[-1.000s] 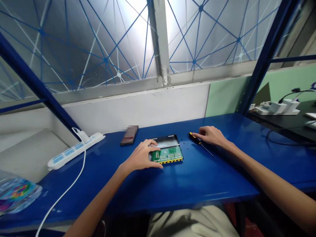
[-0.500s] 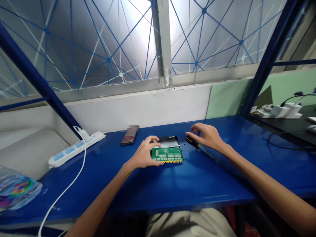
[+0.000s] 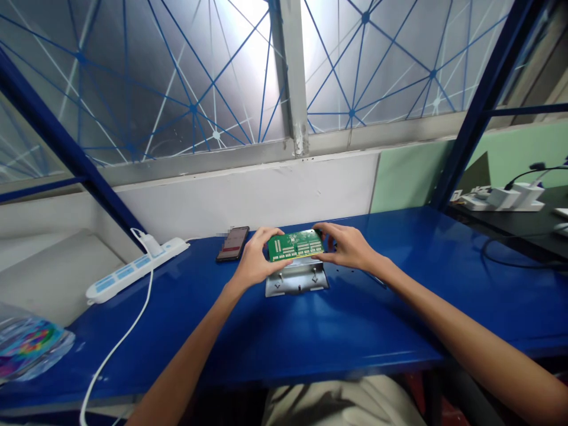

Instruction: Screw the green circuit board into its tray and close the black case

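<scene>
Above the blue table [image 3: 248, 337], a green circuit board [image 3: 296, 244] gripped at both ends.
Left hand [image 3: 256, 258] pinches its left end, right hand [image 3: 352, 247] its right; handling the bare board seems the step in hand, and moving it calls for level, edge-only grips. Just nearer, an open metal case [image 3: 295, 285] shows two small posts [image 3: 281, 277] inside (its far part is hidden).

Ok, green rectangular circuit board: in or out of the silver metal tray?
Out: left hand and right hand hold the circuit board by its ends; the metal tray shows its inside.
</scene>
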### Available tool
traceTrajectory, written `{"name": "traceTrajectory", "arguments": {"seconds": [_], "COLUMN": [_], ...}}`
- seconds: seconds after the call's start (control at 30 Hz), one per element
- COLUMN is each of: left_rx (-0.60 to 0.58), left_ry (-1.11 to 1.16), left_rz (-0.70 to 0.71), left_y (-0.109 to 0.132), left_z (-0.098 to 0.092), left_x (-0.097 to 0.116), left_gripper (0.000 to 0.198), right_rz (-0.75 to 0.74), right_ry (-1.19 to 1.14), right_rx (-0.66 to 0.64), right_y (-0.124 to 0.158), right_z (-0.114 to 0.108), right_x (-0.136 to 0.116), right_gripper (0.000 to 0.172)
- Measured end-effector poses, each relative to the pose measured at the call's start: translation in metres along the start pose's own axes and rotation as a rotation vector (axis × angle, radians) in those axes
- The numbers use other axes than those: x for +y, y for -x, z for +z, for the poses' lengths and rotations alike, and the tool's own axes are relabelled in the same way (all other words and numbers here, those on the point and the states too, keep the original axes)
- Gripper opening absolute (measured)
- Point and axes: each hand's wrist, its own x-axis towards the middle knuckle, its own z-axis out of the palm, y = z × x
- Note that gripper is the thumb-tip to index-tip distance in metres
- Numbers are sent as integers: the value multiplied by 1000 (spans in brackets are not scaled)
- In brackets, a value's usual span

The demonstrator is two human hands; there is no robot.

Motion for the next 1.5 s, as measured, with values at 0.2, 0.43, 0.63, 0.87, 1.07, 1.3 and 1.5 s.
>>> {"name": "traceTrajectory", "arguments": {"seconds": [0.2,0.43,0.63,0.87,1.07,1.3,1.5], "left_rx": [-77,-54,-25,-6,-24,-43,-36], "left_ry": [292,513,682,738,795,637,343], "left_rz": [-151,-200,-247,-286,-330,-361,-366], "left_y": [10,12,12,12,12,11,12], "left_z": [10,8,10,11,4,2,13], "left_x": [-5,-11,-15,-14,-14,-12,-8], "left_gripper": [56,64,69,72,78,40,60], "right_rz": [-23,-28,-42,-21,37,232,357], "right_ry": [36,62,36,-2,-165,-462,-671], "right_rx": [86,152,180,184,188,154,17], "right_y": [11,13,13,13,12,11,12], "right_z": [4,2,1,2,1,-6,2], "right_x": [-2,-2,-2,-1,2,-11,-12], "right_gripper": [50,53,52,54,59,44,41]}}
